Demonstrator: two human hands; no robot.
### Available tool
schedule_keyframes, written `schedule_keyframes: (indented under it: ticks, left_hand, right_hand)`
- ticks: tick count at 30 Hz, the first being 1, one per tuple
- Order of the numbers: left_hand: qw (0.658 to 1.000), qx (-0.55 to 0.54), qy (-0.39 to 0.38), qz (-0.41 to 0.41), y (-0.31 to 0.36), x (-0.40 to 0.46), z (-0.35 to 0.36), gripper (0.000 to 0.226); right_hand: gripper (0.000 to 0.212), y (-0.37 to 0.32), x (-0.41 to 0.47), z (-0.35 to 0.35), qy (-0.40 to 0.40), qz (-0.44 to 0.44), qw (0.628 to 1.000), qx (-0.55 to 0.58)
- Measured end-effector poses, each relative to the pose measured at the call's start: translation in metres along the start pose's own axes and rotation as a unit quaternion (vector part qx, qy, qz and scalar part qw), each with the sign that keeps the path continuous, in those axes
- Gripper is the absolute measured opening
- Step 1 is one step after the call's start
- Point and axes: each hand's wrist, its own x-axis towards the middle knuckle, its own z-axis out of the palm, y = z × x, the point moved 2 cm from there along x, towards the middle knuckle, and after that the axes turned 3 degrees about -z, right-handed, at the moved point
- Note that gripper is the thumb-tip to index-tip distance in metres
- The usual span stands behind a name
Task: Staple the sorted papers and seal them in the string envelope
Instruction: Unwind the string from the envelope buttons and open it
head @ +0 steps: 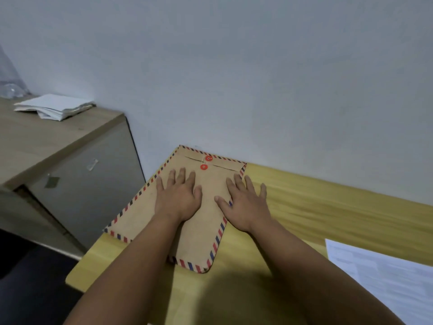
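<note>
Both bare forearms reach forward over the yellow wooden table (304,207). Left hand (179,199) and right hand (243,205) lie flat, fingers straight and spread, pressing the brown striped-border string envelope (150,214), which lies against the wall.

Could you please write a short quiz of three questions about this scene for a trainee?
1. True or false: both hands lie flat with straight fingers on the string envelope.
2. What colour are the two closure discs?
3. Where is the loose printed sheet? A: on the cabinet; B: at the right of the yellow table; C: under the envelope.

Key
1. True: the left hand and the right hand press on it, the right one over its right edge.
2. Red.
3. B.
</note>
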Motion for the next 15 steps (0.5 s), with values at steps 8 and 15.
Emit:
schedule_keyframes:
  ticks: [8, 15]
  left_hand:
    - [1.000, -0.002, -0.018, -0.004, 0.026, -0.073, 0.000, 0.068]
    - [1.000, -0.001, -0.030, 0.005, 0.059, -0.144, 0.004, 0.068]
  right_hand:
    - [0.082, 0.002, -0.068, -0.005, -0.010, 0.011, 1.000, 0.012]
    - [0.081, 0.013, -0.140, -0.010, -0.012, 0.037, 0.999, 0.019]
